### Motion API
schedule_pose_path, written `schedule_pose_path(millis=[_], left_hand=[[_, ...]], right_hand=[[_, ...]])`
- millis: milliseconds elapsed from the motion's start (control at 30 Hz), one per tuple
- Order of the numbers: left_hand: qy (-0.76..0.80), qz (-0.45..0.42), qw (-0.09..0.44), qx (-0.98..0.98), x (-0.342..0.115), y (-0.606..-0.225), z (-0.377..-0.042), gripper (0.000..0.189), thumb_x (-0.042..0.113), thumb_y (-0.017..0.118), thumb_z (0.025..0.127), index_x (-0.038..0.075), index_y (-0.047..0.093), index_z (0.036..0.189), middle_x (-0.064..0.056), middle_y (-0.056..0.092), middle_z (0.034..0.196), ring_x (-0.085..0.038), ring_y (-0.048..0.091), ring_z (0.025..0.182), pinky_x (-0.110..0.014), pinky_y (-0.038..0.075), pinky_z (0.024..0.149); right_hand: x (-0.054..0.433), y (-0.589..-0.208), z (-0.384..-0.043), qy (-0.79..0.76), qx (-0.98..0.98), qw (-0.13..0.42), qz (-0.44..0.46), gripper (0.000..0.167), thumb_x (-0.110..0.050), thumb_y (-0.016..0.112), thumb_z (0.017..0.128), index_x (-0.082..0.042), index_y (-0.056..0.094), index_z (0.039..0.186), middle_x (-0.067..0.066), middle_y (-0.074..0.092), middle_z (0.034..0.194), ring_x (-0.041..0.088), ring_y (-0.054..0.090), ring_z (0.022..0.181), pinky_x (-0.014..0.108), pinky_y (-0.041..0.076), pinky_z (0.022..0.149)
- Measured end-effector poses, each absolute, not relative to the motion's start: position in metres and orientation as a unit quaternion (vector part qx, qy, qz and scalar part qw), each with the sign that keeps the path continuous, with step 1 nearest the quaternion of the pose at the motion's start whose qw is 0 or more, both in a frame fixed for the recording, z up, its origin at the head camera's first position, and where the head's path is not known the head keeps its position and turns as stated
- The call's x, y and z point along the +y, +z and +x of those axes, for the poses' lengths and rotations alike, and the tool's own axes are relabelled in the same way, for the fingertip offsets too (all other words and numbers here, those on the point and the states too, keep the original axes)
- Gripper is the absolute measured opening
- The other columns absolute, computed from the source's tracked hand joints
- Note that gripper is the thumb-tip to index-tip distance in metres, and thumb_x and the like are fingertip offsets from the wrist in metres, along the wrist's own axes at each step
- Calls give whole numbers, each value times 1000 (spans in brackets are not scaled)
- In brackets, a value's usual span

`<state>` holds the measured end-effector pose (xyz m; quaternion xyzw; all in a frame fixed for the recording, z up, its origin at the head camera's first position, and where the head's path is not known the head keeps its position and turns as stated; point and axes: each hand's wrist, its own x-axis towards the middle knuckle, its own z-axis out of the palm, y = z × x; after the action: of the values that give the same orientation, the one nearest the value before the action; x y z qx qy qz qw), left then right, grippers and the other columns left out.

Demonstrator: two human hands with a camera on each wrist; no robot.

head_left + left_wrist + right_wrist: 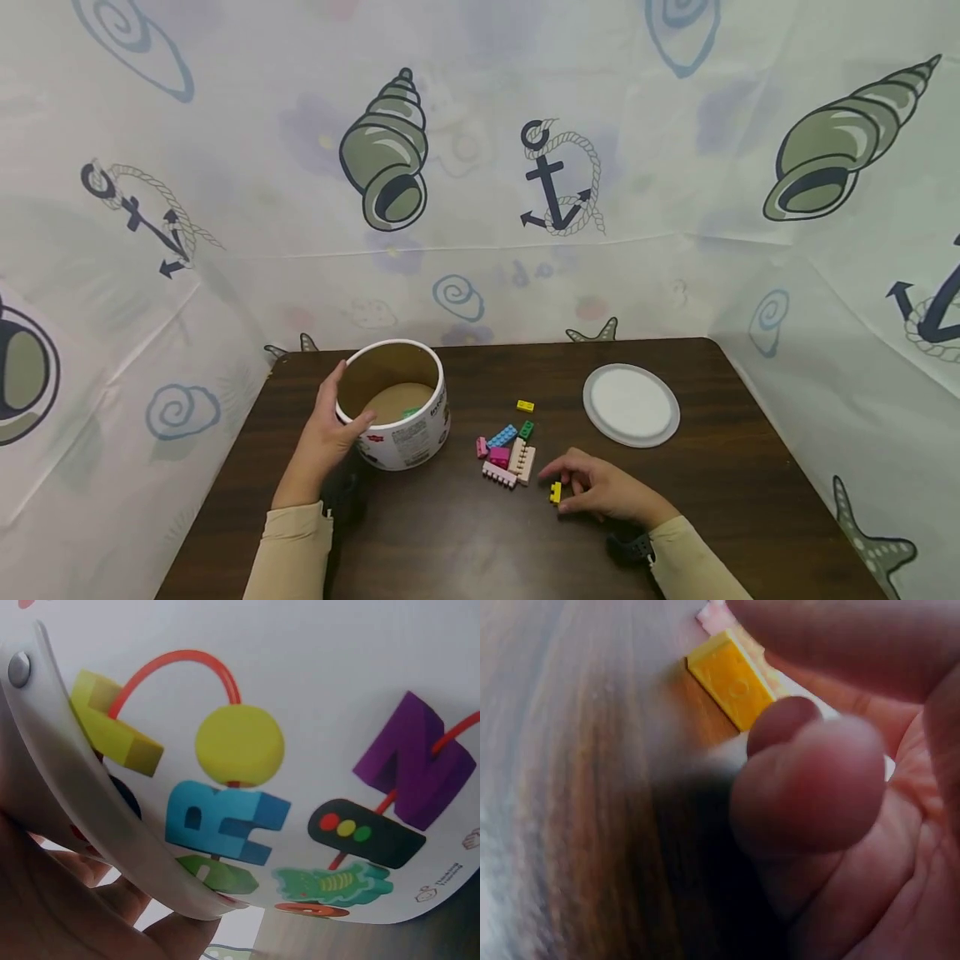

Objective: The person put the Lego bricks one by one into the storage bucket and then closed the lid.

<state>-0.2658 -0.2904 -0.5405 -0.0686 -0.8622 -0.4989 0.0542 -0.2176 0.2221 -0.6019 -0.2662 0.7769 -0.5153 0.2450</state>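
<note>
My left hand (pixel 332 425) grips the near-left side of a white round bucket (pixel 411 440), its thumb over the rim. Something green (pixel 409 412) shows inside. Printed toy pictures (pixel 229 817) and a pale handle strip (pixel 97 802) show up close in the left wrist view. My right hand (pixel 600 487) is low over the table, index finger and thumb spread around a small yellow toy brick (pixel 555 493). In the right wrist view that yellow brick (pixel 733 681) sits on its side just beyond the bent fingertips (pixel 810 787); no firm pinch shows.
A pile of bricks lies mid-table: blue (pixel 502 437), green (pixel 527 430), magenta (pixel 498 456), pale pink (pixel 498 475) and cream (pixel 522 461). Another yellow brick (pixel 525 407) lies behind them. A white round lid (pixel 632 404) rests at the right on the dark wooden table (pixel 450 542).
</note>
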Motion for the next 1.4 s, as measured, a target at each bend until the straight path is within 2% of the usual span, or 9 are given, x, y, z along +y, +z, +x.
schedule_pose_path(millis=[133, 300, 600, 767, 867, 1033, 1100, 1233, 1400], left_hand=[[-502, -68, 53, -861, -289, -541, -266, 111, 28, 83, 96, 23, 8, 177, -21, 14, 180, -49, 28, 159, -76, 26, 125], [-504, -64, 52, -860, -288, -541, -265, 111, 30, 83, 95, 22, 8, 177, -21, 14, 180, -49, 28, 159, -76, 26, 126], [-505, -59, 55, -860, -287, -539, -268, 112, 31, 83, 95, 24, 8, 177, -20, 16, 179, -49, 31, 158, -74, 27, 126], [-510, -61, 56, -856, -285, -537, -270, 113, 30, 84, 95, 24, 7, 177, -20, 15, 179, -48, 31, 157, -73, 29, 126], [-509, -63, 59, -857, -284, -536, -272, 113, 30, 84, 95, 23, 7, 177, -20, 15, 179, -48, 30, 158, -73, 28, 126], [-505, -64, 67, -858, -284, -537, -274, 113, 31, 84, 95, 23, 7, 177, -20, 15, 179, -48, 29, 158, -72, 27, 127], [-505, -63, 68, -858, -284, -537, -273, 112, 31, 83, 95, 22, 7, 177, -21, 15, 179, -48, 29, 158, -72, 27, 127], [-504, -61, 69, -859, -284, -540, -272, 111, 30, 82, 96, 19, 7, 177, -22, 15, 179, -47, 29, 158, -72, 26, 127], [-499, -61, 73, -861, -284, -542, -270, 111, 29, 82, 95, 16, 8, 177, -24, 16, 178, -47, 29, 158, -72, 25, 127]], right_hand=[[220, -599, -217, -501, 789, 238, -264, 43, -23, 83, 97, -23, 72, 139, 16, 53, 110, 4, 53, 62, 28, 52, 45], [218, -599, -217, -501, 794, 241, -245, 32, -24, 82, 99, -23, 77, 131, 14, 55, 101, 5, 52, 57, 27, 51, 44], [215, -600, -216, -508, 797, 221, -240, 21, -26, 80, 100, -20, 78, 120, 12, 59, 101, 6, 51, 47, 31, 52, 42], [217, -602, -218, -525, 792, 217, -225, 15, -30, 79, 101, -21, 78, 112, 10, 59, 99, 6, 50, 47, 27, 50, 42], [218, -602, -220, -545, 780, 222, -213, 17, -31, 78, 102, -17, 75, 111, 10, 59, 101, 7, 50, 49, 27, 49, 42], [220, -602, -222, -589, 750, 235, -190, 19, -27, 69, 108, -10, 65, 115, 7, 63, 86, 11, 55, 51, 31, 53, 44], [220, -602, -223, -597, 743, 236, -189, 19, -27, 65, 110, -8, 63, 115, 4, 60, 78, 11, 54, 51, 29, 51, 44], [223, -604, -224, -605, 736, 240, -187, 24, -29, 63, 111, -5, 64, 115, -2, 54, 71, 9, 48, 51, 23, 44, 44], [225, -608, -224, -637, 710, 259, -152, 36, -31, 66, 110, 0, 61, 127, 4, 58, 80, 12, 52, 55, 24, 49, 47]])
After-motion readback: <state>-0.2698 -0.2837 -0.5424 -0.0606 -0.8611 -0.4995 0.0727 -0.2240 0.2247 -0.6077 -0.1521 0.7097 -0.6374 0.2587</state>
